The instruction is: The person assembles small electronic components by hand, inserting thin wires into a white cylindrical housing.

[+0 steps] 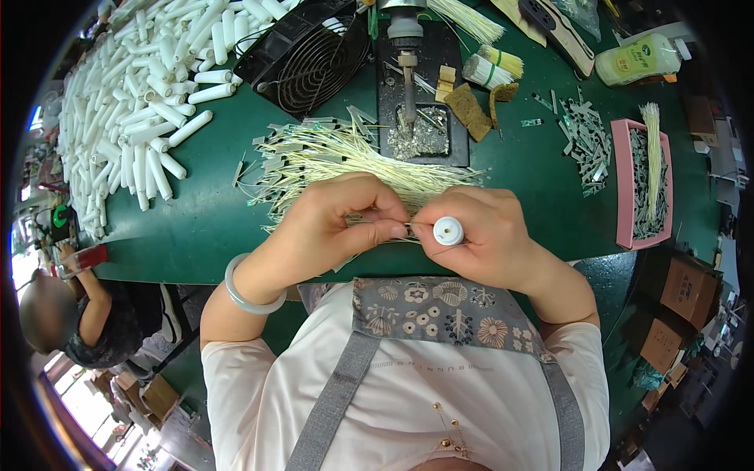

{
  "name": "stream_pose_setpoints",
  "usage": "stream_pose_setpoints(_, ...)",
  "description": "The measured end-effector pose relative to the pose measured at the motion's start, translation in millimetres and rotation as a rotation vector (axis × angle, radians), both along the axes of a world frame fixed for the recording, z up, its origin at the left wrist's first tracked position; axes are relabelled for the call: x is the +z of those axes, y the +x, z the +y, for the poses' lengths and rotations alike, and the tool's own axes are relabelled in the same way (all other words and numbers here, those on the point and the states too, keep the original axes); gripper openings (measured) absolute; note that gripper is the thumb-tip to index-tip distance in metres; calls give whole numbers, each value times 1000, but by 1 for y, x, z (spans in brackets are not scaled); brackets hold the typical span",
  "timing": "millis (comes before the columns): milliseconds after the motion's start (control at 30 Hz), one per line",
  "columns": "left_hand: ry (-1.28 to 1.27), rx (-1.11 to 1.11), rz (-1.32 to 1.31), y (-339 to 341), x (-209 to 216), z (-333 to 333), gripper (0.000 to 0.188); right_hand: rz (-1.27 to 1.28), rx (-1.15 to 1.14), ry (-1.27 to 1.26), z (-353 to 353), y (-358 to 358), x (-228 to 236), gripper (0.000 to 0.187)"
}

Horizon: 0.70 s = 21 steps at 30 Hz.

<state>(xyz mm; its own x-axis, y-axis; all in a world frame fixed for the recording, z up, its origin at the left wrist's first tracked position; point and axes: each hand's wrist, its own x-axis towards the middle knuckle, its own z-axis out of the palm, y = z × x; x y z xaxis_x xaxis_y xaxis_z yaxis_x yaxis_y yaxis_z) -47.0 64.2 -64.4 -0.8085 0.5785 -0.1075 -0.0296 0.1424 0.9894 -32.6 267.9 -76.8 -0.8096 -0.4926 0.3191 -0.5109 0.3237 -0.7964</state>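
Head view, frame centre: your left hand [345, 224] pinched a thin strand [411, 225] beside your right hand [483, 231], which clasped the white cylinder [448, 228]. It seemed light, stiff, best held round its sides.

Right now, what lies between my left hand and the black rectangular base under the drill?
A loose pile of thin pale yellow wires lies there; the head view shows it.

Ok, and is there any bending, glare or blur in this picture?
Head view: fisheye bending bows the edge of the green table; head view, lower left: the windows glare white; head view, far left: a person's head is blurred; head view, middle: the left hand and right hand look clear, but what the left one pinches is too small to identify.
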Motion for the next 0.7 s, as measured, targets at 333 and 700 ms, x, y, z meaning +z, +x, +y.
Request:
stream_pose_setpoints(333, 71, 37, 59, 9, -8, -1, 6, -43, 12, 141, 14, -3, 10, 53)
stream_pose_setpoints(700, 388, 227, -334, 13, -12, 12, 6, 290, -75, 4, 0, 9, -28, 41)
